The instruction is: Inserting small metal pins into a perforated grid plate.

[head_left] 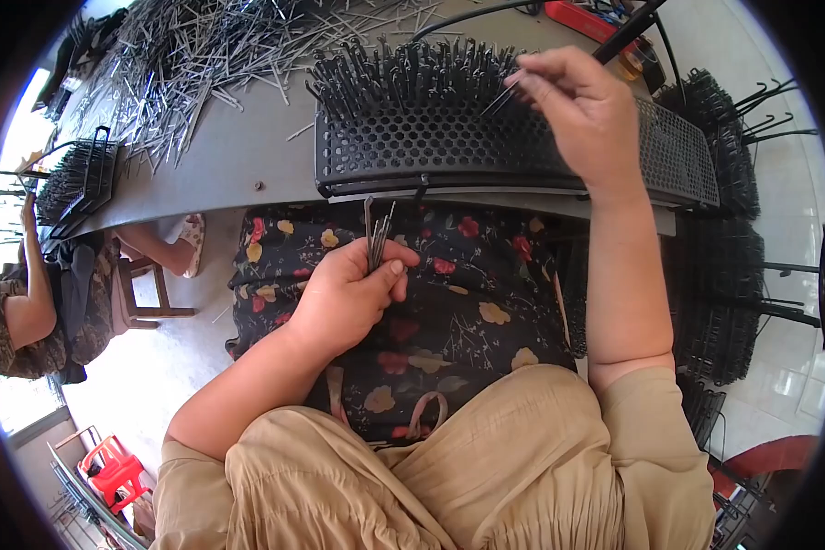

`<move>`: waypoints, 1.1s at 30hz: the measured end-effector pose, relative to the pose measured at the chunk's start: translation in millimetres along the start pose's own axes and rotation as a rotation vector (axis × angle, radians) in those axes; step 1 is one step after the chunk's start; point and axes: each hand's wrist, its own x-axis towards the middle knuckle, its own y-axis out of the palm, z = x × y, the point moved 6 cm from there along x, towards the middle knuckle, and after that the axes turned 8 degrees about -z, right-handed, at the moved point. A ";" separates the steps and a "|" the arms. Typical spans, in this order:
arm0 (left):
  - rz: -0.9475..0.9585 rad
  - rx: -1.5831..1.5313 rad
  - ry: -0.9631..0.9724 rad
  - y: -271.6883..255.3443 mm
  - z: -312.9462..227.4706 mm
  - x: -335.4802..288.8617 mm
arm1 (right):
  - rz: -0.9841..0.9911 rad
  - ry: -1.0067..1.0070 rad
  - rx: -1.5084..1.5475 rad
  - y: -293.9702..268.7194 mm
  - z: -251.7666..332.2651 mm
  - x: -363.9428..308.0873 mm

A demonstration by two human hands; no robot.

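Note:
My left hand (344,298) is closed around a small bundle of thin metal rods (377,236), which stick up from the fist above my lap. Up at the right, my right hand (591,119) pinches thin dark metal rods (498,99) between thumb and fingertips, their lower ends slanting down to the left. They are over the edge of a long black perforated metal rack (403,151) on the table's front edge. Many dark rods with hooked tops (412,73) stand packed along the rack's left and middle. Whether the pinched rods touch the rack, I cannot tell.
A heap of loose metal strips (192,69) covers the far left of the grey table (220,174). Another filled rack (78,183) stands near a person (55,312) at left. Racks of dark rods (720,275) line the right side. A red stool (115,472) is lower left.

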 end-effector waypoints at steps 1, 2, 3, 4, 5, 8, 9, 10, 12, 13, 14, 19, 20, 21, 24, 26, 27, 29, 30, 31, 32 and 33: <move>-0.009 0.022 0.029 0.3 -1.1 0.1 | 0.031 -0.046 0.015 2.7 -0.5 -1.4; -0.018 0.045 0.058 0.7 -2.6 0.2 | 0.061 -0.091 0.029 5.3 0.3 -1.9; -0.019 0.051 0.057 -0.3 -4.4 -0.3 | 0.057 -0.089 0.032 7.1 -0.2 -1.9; -0.026 0.071 0.062 -1.5 -7.5 -1.2 | 0.031 -0.174 0.022 7.8 4.3 -2.3; -0.031 0.091 0.067 -3.0 -9.9 -1.8 | 0.005 -0.259 0.011 8.5 8.9 -3.2; -0.025 0.081 0.079 -1.8 -10.0 -2.7 | 0.012 -0.371 -0.131 12.4 20.5 -1.7; -0.023 0.083 0.078 -1.6 -10.1 -2.2 | 0.010 -0.369 -0.133 12.8 20.2 1.1; -0.026 0.075 0.076 -1.9 -10.0 -1.8 | 0.011 -0.469 -0.195 14.7 23.6 2.6; -0.028 0.068 0.074 -3.3 -9.5 -0.5 | 0.011 -0.566 -0.258 17.3 28.2 1.5; -0.019 0.063 0.073 -4.2 -8.9 0.3 | 0.025 -0.501 -0.244 18.0 26.0 2.3; -0.011 0.058 0.072 -4.5 -8.6 0.8 | 0.038 -0.437 -0.229 18.5 23.2 3.3; -0.025 0.019 0.058 -5.5 -7.4 0.7 | 0.035 -0.340 -0.239 16.1 16.8 8.1; -0.021 0.001 0.051 -5.7 -6.8 0.9 | 0.034 -0.304 -0.242 14.5 13.7 9.7; -0.020 0.001 0.051 -6.8 -6.6 1.4 | 0.034 -0.304 -0.243 11.6 11.2 10.3; -0.014 -0.006 0.007 -8.5 -2.6 2.7 | 0.100 -0.289 -0.209 9.0 7.8 9.3; -0.024 0.004 0.029 -7.9 -2.8 3.3 | 0.201 -0.304 -0.186 13.9 14.4 4.9; -0.021 0.006 0.028 -7.4 -2.9 3.3 | 0.200 -0.302 -0.188 14.9 14.7 5.0; -0.017 -0.006 0.010 -7.1 -2.8 3.5 | 0.101 -0.373 -0.303 13.0 17.5 7.1; -0.019 -0.006 0.009 -8.3 -2.4 3.5 | 0.102 -0.373 -0.302 11.8 17.0 10.1; 0.000 -0.052 -0.003 -8.4 -1.5 3.5 | 0.200 -0.299 -0.309 13.6 11.9 14.0; 0.018 -0.097 -0.015 -8.3 -0.7 3.4 | 0.297 -0.224 -0.316 17.0 6.6 14.9; 0.017 -0.098 -0.016 -9.0 -0.4 3.4 | 0.299 -0.224 -0.315 17.9 7.3 13.8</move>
